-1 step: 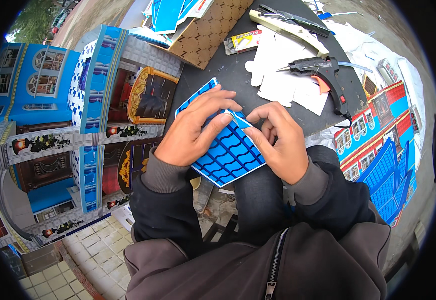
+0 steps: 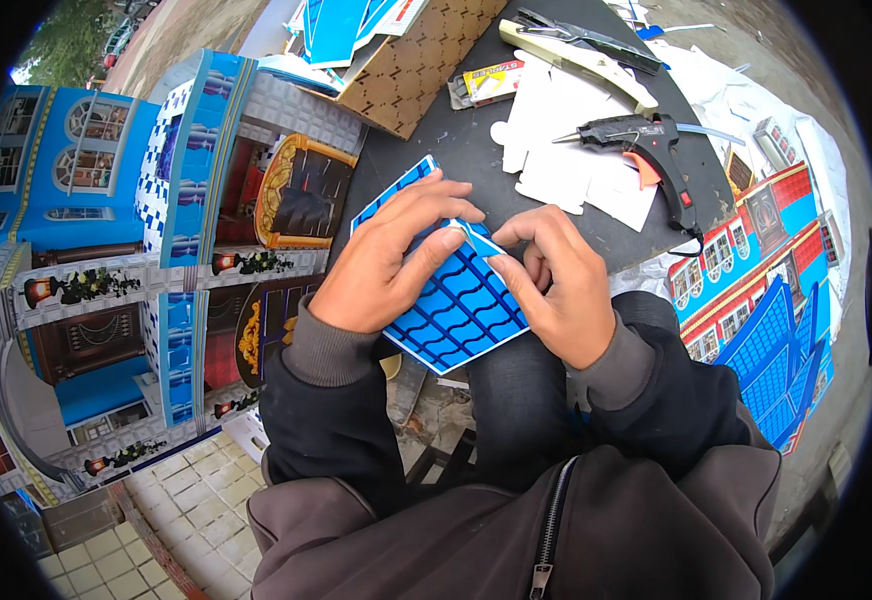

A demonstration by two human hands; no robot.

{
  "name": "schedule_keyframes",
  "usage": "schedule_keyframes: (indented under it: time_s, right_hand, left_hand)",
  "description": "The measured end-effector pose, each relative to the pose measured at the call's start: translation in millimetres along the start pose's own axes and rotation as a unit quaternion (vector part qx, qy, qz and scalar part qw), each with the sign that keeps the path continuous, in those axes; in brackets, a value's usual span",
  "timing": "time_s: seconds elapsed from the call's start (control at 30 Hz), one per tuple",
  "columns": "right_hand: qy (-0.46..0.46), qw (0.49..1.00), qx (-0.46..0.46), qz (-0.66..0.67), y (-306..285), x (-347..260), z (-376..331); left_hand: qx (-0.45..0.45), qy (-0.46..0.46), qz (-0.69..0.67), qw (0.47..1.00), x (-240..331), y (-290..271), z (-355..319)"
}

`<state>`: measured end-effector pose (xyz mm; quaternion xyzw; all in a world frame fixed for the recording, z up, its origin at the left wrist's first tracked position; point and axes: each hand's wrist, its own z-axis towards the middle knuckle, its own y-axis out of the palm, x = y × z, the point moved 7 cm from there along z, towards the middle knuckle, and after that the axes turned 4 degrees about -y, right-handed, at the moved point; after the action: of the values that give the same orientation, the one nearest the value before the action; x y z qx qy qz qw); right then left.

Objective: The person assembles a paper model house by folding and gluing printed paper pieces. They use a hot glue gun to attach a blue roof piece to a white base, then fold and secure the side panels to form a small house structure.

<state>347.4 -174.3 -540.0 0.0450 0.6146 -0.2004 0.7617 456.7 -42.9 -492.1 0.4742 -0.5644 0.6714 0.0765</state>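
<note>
Black tabletop (image 2: pixel 476 150) (matte), blue tiled card (image 2: pixel 456 310)

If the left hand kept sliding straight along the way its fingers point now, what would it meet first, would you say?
The left hand points up and right across the blue roof panel. Past its edge, the white card cutouts probably come first, then the black glue gun; depth is unclear.
</note>
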Motion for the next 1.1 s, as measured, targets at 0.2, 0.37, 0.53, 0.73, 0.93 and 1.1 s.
schedule_keyframes:
  time_s: [0.2,0.37,0.53,0.73,0.93,1.1]
  right_hand:
    - [-0.077,0.994,0.033,-0.067,0,-8,1]
    - [-0.058,0.996,0.028,-0.065,1,-7,3]
    - [-0.093,0.99,0.058,-0.088,1,-11,5]
    - [-0.088,0.988,0.077,-0.106,0,-8,5]
    - [-0.084,0.995,0.029,-0.05,0,-7,6]
    - [-0.059,0.997,-0.013,-0.053,-12,-6,-6]
  left_hand:
    - [-0.008,0.006,0.006,1.0,3,0,-1]
    - [-0.017,0.002,-0.006,1.0,5,0,0]
    - [-0.022,-0.002,-0.002,1.0,5,2,-1]
    - [-0.024,0.002,0.012,1.0,6,3,-1]
    - [-0.008,0.013,0.019,1.0,7,3,-1]
    - [-0.013,0.021,0.025,0.999,7,3,-1]
